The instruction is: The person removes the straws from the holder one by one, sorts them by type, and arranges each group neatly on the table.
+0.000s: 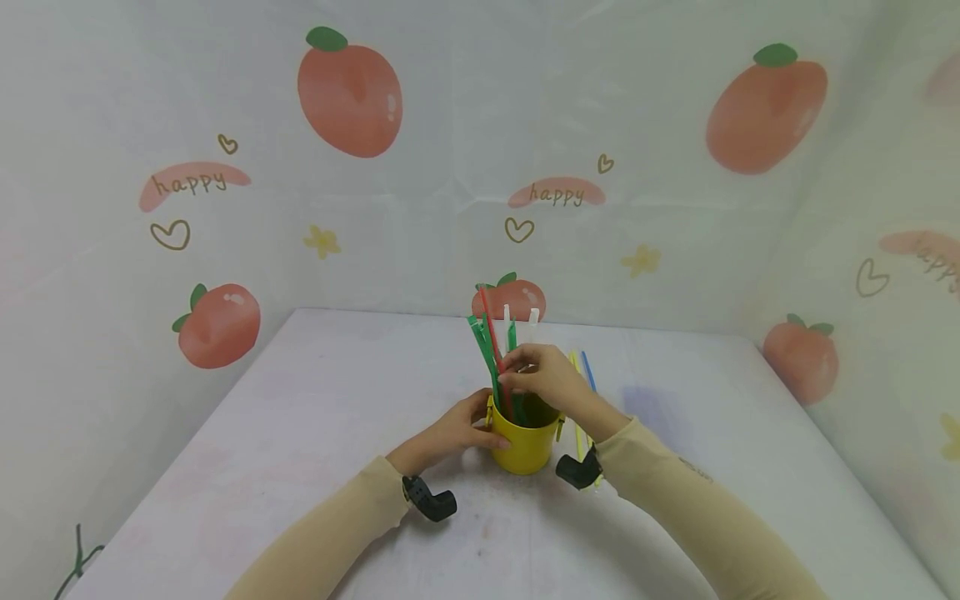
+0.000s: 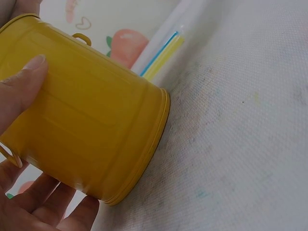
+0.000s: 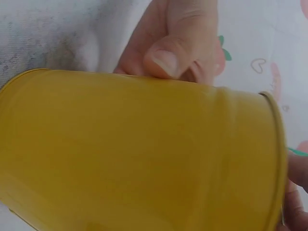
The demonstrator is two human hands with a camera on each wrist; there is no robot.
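Note:
A small yellow metal bucket with side handles stands upright on the table. My left hand grips its left side, thumb in front and fingers round the side, as the left wrist view also shows. Several straws stick up from the bucket: green straws, a red straw and pale, clear-looking strips. Over the rim, my right hand pinches the red straw between thumb and fingers. Its lower end is inside the bucket. In the right wrist view the bucket wall hides most of that hand.
Yellow straws and a blue straw lie on the white table right of the bucket, partly behind my right forearm. A white cloth with printed peaches hangs behind the table and along its sides.

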